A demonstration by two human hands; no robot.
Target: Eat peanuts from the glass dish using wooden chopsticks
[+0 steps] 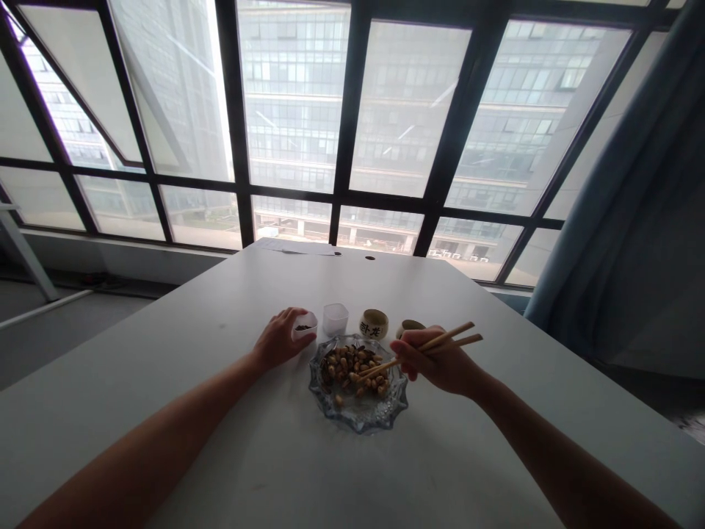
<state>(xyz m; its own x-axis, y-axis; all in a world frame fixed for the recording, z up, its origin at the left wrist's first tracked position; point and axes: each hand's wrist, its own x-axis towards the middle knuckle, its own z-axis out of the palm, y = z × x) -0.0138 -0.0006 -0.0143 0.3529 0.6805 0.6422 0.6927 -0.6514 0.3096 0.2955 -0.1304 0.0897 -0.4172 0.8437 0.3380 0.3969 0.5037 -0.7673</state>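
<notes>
My left hand point(280, 338) grips a small translucent plastic cup point(310, 320) with some dark bits in it, just left of the glass bowl. In my right hand point(435, 360) is a pair of chopsticks point(449, 336), their tips down among the nuts point(352, 364) in the bowl. Dark pieces, perhaps seeds, lie mixed with the pale brown nuts. The clear glass bowl point(360, 425) has a scalloped rim and rests on the white table. Whether the tips pinch a nut, I cannot tell.
Behind the bowl stand a second translucent cup point(335, 319) and a cream ceramic cup point(374, 324) with dark characters. Another ceramic cup point(412, 326) is partly hidden by my right hand. Papers point(297, 247) lie at the far edge of the white table point(264, 455), before the windows.
</notes>
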